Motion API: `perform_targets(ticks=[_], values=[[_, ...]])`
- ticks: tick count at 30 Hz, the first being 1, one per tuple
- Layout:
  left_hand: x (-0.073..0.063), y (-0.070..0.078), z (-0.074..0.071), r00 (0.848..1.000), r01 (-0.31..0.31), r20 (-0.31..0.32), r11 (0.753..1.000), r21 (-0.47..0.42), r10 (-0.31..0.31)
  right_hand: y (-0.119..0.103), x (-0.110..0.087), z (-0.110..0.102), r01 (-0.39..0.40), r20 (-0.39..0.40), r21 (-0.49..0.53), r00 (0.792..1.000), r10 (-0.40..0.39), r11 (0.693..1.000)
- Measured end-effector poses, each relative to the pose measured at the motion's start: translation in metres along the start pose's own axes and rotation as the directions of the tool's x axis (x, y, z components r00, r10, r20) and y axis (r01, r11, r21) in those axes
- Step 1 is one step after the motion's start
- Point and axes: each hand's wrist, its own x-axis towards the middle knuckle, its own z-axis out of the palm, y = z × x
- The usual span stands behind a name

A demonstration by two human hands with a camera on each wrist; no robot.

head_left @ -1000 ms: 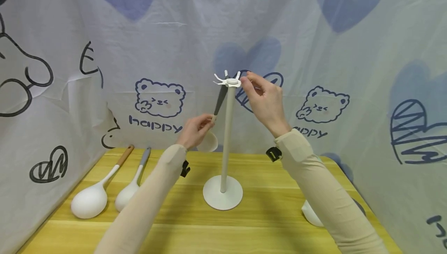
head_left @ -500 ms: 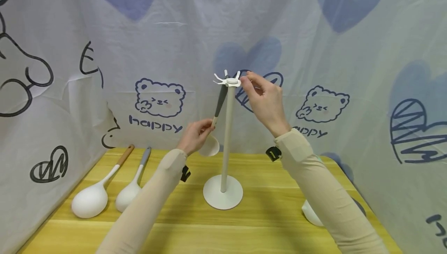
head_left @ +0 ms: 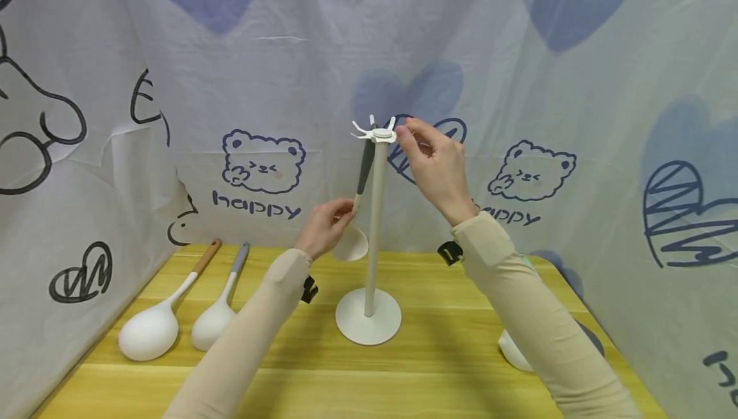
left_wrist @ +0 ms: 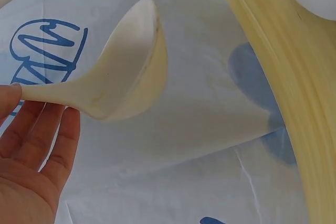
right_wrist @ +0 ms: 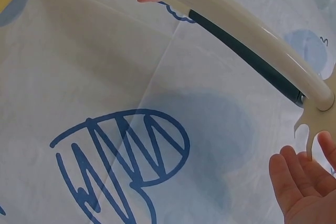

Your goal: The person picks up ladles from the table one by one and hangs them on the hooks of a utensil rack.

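My left hand (head_left: 325, 227) pinches the pale neck of a ladle (left_wrist: 123, 72) just below its dark handle. The ladle's bowl hangs low, left of the pole of a white utensil stand (head_left: 375, 227). Its handle slants up behind the stand's hooked top (head_left: 383, 136), and the handle's end lies close under the hooks; whether it hangs on one is hard to see. With thumb and fingertips, my right hand (head_left: 441, 166) pinches a hook on the right side of that top. The same hook shows between the fingers (right_wrist: 286, 182) in the right wrist view.
On the wooden table (head_left: 323, 380) at left lie a white ladle with a brown handle (head_left: 148, 332) and another with a grey handle (head_left: 213, 324). A white utensil (head_left: 515, 353) is partly hidden under the right forearm. Printed cloth (head_left: 323, 66) encloses the back and sides.
My left hand has lowered slightly, and the ladle's bowl has swung a little right and down, toward the pole. The right hand stays at the stand's top.
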Motion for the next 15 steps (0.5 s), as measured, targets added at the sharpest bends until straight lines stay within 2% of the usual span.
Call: perform_targets(ticks=[8,15], values=[[-0.0025,0.0011,0.0052,1.0,0.024,0.019,0.999,-0.03,-0.023,0.0012,-0.0002,0.0006,-0.01,0.005,0.002,1.0,0.01,1.0],[-0.0041,-0.0007,0.0055,1.0,0.02,0.021,0.999,-0.043,-0.019,0.0011,0.0002,0.0004,-0.013,0.008,0.011,1.0,0.013,1.0]])
